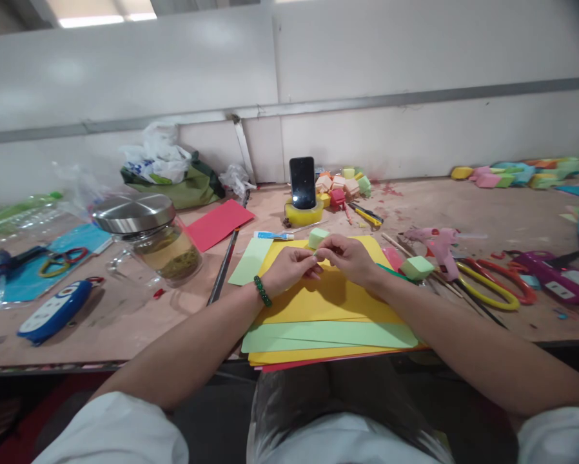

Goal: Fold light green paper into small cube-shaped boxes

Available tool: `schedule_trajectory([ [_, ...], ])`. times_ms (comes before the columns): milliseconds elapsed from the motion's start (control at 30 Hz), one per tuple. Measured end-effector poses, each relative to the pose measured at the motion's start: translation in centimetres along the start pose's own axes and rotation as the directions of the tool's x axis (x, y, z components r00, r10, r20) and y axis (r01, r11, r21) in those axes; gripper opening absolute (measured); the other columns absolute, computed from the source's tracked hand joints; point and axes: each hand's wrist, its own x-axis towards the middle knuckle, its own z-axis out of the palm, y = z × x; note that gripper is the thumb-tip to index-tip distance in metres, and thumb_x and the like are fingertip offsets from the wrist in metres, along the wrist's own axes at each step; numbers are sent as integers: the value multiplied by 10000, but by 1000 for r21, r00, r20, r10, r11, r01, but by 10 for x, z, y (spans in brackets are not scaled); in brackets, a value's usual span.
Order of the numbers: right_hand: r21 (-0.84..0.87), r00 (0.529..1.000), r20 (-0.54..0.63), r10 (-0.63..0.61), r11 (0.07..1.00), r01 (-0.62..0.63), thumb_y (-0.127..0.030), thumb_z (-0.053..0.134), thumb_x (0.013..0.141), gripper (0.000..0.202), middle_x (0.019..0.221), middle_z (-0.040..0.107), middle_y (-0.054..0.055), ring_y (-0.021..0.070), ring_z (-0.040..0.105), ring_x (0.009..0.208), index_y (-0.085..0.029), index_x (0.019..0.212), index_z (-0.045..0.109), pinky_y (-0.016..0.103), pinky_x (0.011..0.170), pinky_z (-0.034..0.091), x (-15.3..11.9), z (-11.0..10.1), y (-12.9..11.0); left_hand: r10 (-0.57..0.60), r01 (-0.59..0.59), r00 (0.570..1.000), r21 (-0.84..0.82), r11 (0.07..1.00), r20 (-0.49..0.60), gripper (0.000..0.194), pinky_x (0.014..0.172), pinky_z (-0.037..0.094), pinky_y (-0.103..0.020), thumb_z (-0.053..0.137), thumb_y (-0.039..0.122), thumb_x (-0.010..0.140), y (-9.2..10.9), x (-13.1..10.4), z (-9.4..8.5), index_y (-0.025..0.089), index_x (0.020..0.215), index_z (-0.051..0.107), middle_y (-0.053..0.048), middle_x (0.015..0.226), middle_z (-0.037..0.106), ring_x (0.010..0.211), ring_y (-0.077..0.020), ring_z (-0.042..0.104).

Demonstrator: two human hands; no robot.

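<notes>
The fingers (313,261) of both hands meet at the centre of the frame, pinched together on something too small to make out; whether it is a scrap of paper or foam cannot be told. The left hand (289,270) wears a green bead bracelet (263,290) at the wrist, and the right hand (350,258) closes in from the other side, so the tiny piece is steadied between them just above the paper. Largest of all is the wooden table (125,322), which fills the middle band of the frame. On it, under the hands, lies a stack of yellow and green paper sheets (328,322), fanned toward the lower edge, probably as a working surface. At left of centre stands a glass jar (161,241) with a steel lid, set out of the way. Right of the hands lie a pink glue gun (439,245) and yellow-handled scissors (487,287), close enough to grab. A phone (302,182) stands propped in a tape roll just beyond the hands, facing the person. Smallest, a green foam cube (318,237) sits just behind the fingers, another (416,267) to the right.
</notes>
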Motion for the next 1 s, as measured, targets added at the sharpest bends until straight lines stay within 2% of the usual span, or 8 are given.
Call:
schedule_trajectory([
  [133,-12,994,-85,-62,998,61,-401,629,805,207,702,592,10,120,493,588,-197,810,661,264,553,406,0,1,3,-24,23,999,-29,999,-42,310,526,475,-203,740,407,727,2,0,-1,108,708,660,-43,607,664,507,-103,619],
  [233,-52,985,-117,-126,991,120,-366,651,803,171,735,595,21,120,512,600,-201,801,696,268,557,413,-1,0,3,-31,29,998,-37,999,-52,308,546,473,-187,720,398,756,2,0,1,100,699,663,-67,660,691,547,-102,642],
  [400,-126,977,-127,-173,980,157,-307,622,828,134,768,608,27,117,540,611,-215,783,709,267,571,447,-2,1,3,-34,33,999,-27,999,-34,317,562,481,-199,702,410,775,0,1,3,93,770,694,-104,762,724,574,-111,657],
  [633,-246,964,-95,-249,944,220,-276,573,853,147,814,613,45,118,557,620,-210,790,689,268,587,473,-5,2,0,-33,32,999,-57,998,-18,367,591,509,-223,730,460,730,-2,2,2,102,807,704,-98,763,726,588,-124,666],
  [733,-234,969,-89,-233,950,207,-266,580,839,124,785,590,27,103,532,581,-207,756,652,258,569,468,-5,3,-1,-26,25,1000,-55,998,-14,367,589,512,-225,736,461,721,-2,2,2,101,781,699,-95,754,723,590,-129,669],
  [833,-200,974,-101,-202,963,179,-258,600,816,85,786,583,14,96,514,560,-211,863,654,251,553,469,-4,4,1,-16,14,999,-52,999,-34,350,559,504,-214,735,449,726,-3,3,2,104,747,680,-87,746,718,560,-121,661],
  [900,-183,975,-97,-199,967,179,-259,591,827,145,815,594,20,97,530,572,-219,942,669,254,566,482,-3,4,3,-9,6,999,-49,999,-51,352,544,501,-208,736,452,724,-3,3,3,106,737,671,-83,744,718,539,-113,654],
  [1000,-190,965,-96,-244,956,223,-268,568,858,153,852,623,42,118,586,648,-226,901,708,268,618,508,-3,3,4,-9,7,999,-50,999,-40,383,562,511,-211,737,481,714,-3,2,3,104,744,678,-86,743,719,548,-112,656],
])
